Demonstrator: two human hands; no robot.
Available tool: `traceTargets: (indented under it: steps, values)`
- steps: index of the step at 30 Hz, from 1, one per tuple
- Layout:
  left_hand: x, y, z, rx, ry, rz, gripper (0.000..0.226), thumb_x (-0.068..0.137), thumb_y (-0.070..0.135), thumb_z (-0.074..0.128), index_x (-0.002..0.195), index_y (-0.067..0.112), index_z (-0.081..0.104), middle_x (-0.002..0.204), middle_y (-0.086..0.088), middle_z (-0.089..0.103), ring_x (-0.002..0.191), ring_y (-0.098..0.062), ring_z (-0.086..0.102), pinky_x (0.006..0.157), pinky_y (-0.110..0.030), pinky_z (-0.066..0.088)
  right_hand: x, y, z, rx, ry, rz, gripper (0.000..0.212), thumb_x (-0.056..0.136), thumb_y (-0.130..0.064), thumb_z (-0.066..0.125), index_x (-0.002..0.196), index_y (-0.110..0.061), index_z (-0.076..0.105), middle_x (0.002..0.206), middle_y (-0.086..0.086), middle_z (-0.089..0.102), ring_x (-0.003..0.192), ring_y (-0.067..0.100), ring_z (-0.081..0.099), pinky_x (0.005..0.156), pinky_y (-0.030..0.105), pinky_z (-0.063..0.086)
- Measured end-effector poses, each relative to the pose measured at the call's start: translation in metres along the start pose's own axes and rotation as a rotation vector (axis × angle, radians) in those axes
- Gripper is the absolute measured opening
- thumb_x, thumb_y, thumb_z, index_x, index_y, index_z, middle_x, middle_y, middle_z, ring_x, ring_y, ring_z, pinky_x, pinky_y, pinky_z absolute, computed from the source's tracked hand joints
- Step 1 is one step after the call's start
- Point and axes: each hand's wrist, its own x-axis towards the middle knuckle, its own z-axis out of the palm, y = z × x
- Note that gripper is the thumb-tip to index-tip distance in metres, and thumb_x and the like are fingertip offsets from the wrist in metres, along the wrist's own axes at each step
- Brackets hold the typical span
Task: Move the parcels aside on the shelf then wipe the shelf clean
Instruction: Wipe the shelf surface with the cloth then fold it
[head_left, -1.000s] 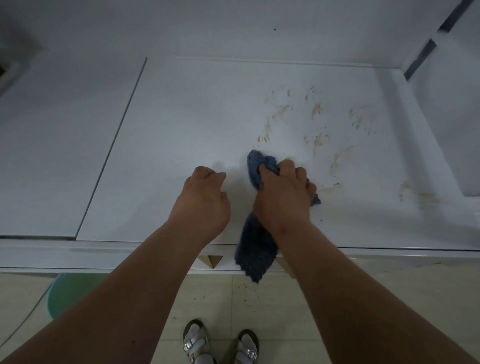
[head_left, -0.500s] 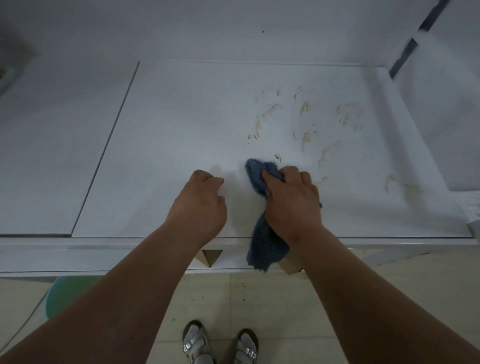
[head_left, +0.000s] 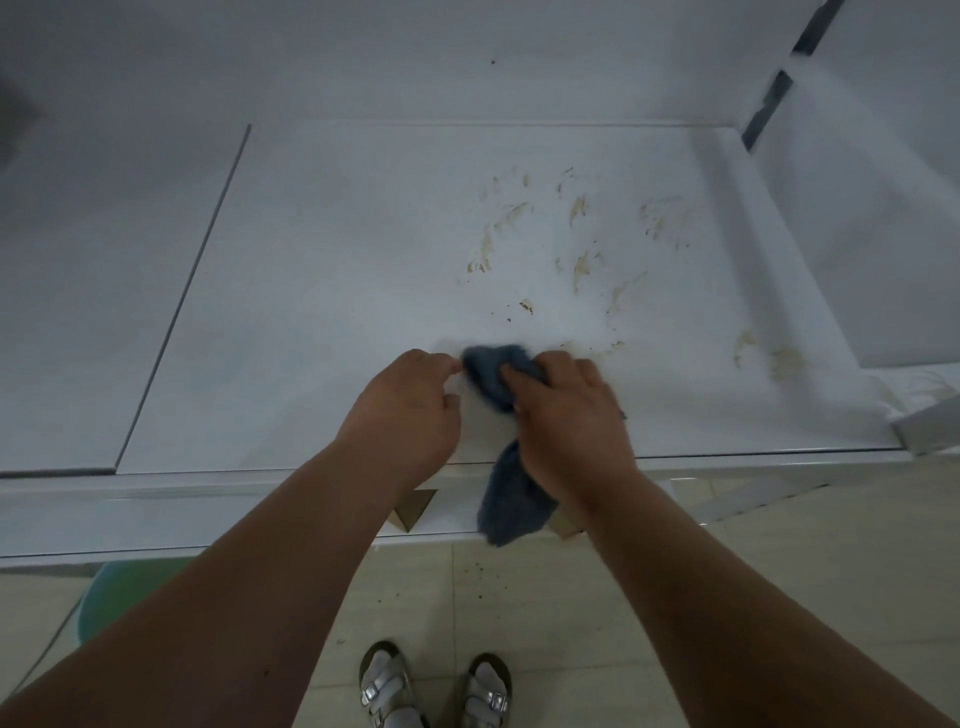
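Currently the wiping step is in hand; no parcels show on the shelf (head_left: 322, 291). Left hand (head_left: 402, 415) is curled closed, empty, its fingertips touching the cloth (head_left: 491, 379). Right hand (head_left: 566, 415) is clenched around the cloth, whose tail hangs over the front edge. Brown stains (head_left: 582, 260) lie beyond the grip, so the next stroke should go forward and rightward.

- Both forearms bare up to the frame edge, no sleeves showing.
- Left hand (head_left: 402, 410) and right hand (head_left: 569, 415) carry no visible rings or watch.
- Silver double-strap buckled sandals (head_left: 387, 686) over pale socks.
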Motion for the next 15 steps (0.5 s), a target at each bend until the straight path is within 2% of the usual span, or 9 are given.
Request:
traceTargets:
  steps: [4, 6, 8, 10, 12, 15]
  values:
    - [-0.009, 0.004, 0.007, -0.043, -0.012, -0.009, 0.041, 0.097, 0.021, 0.047, 0.138, 0.018, 0.048, 0.137, 0.0, 0.049, 0.122, -0.016, 0.05, 0.104, -0.031, 0.04, -0.001, 0.012, -0.005, 0.032, 0.064, 0.221, 0.045, 0.075, -0.011, 0.058, 0.119, -0.012, 0.067, 0.104, 0.016, 0.058, 0.09, 0.038, 0.052, 0.075, 0.043, 0.048]
    - [-0.009, 0.004, 0.007, -0.039, 0.023, -0.022, 0.041, 0.097, 0.021, 0.047, 0.137, 0.02, 0.049, 0.136, 0.0, 0.049, 0.122, -0.016, 0.05, 0.102, -0.029, 0.04, -0.01, -0.009, -0.005, 0.011, -0.01, 0.245, 0.05, 0.071, -0.017, 0.07, 0.12, -0.013, 0.063, 0.109, 0.012, 0.056, 0.096, 0.034, 0.05, 0.081, 0.042, 0.044]
    - [-0.007, 0.006, 0.006, -0.031, 0.051, -0.035, 0.039, 0.095, 0.02, 0.047, 0.134, 0.023, 0.051, 0.133, 0.001, 0.05, 0.119, -0.016, 0.051, 0.098, -0.028, 0.04, -0.024, -0.034, -0.004, 0.046, -0.035, 0.154, 0.057, 0.064, -0.019, 0.081, 0.118, -0.017, 0.063, 0.108, 0.006, 0.057, 0.097, 0.027, 0.051, 0.083, 0.038, 0.044]
    - [-0.005, 0.01, 0.007, -0.02, 0.049, -0.042, 0.037, 0.095, 0.02, 0.048, 0.132, 0.024, 0.054, 0.131, 0.002, 0.051, 0.119, -0.016, 0.05, 0.096, -0.026, 0.038, -0.036, -0.047, 0.0, 0.144, 0.006, 0.029, 0.043, 0.068, -0.013, 0.075, 0.11, -0.02, 0.067, 0.099, 0.001, 0.059, 0.09, 0.023, 0.052, 0.077, 0.035, 0.044]
    - [-0.002, 0.015, 0.007, 0.007, 0.031, -0.036, 0.035, 0.095, 0.02, 0.049, 0.128, 0.021, 0.058, 0.128, 0.001, 0.053, 0.118, -0.016, 0.051, 0.094, -0.025, 0.038, -0.038, -0.041, 0.001, 0.194, 0.033, -0.064, 0.035, 0.07, -0.012, 0.073, 0.103, -0.021, 0.07, 0.095, 0.0, 0.059, 0.086, 0.022, 0.053, 0.073, 0.034, 0.045]
    - [-0.001, 0.023, 0.01, 0.013, 0.002, -0.01, 0.028, 0.093, 0.016, 0.05, 0.116, 0.016, 0.065, 0.118, -0.003, 0.061, 0.104, -0.019, 0.058, 0.087, -0.028, 0.046, -0.033, -0.005, -0.002, 0.105, 0.01, -0.088, 0.042, 0.067, -0.023, 0.073, 0.11, -0.022, 0.07, 0.1, 0.001, 0.061, 0.09, 0.023, 0.055, 0.076, 0.035, 0.047]
